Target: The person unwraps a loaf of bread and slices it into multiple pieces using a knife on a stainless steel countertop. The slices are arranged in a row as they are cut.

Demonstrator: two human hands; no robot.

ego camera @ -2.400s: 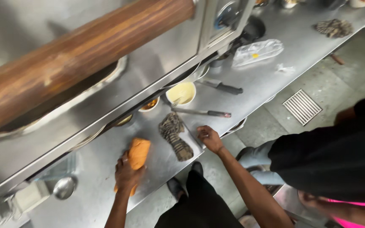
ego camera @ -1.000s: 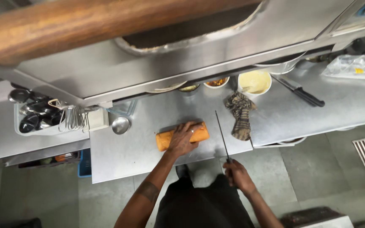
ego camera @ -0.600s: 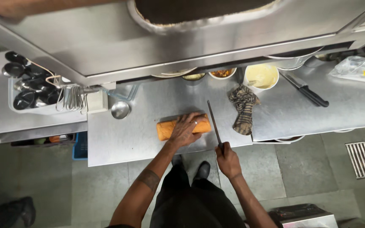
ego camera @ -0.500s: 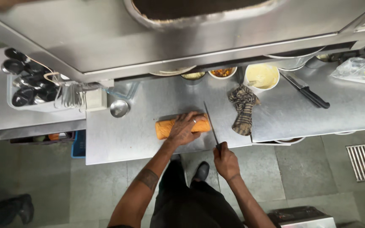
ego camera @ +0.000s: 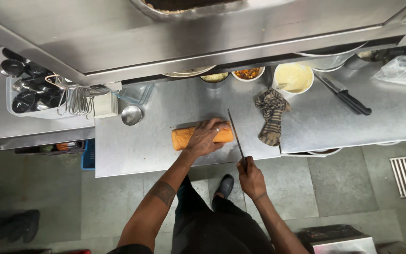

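Left hand [ego camera: 204, 138], fingers spread, presses an orange wrap [ego camera: 180, 138] on the worktop [ego camera: 137, 146]; right hand [ego camera: 251, 177] grips a knife [ego camera: 235, 137] just right of it.

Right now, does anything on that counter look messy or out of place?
Only the striped cloth, lying crumpled beside the orange roll. The left hand rests on the roll; the right hand holds a long knife. Nothing looks spilled.

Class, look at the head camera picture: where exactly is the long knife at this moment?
The long knife is in the right hand, its blade over the steel counter, just right of the orange wrap under the left hand and left of the striped cloth.
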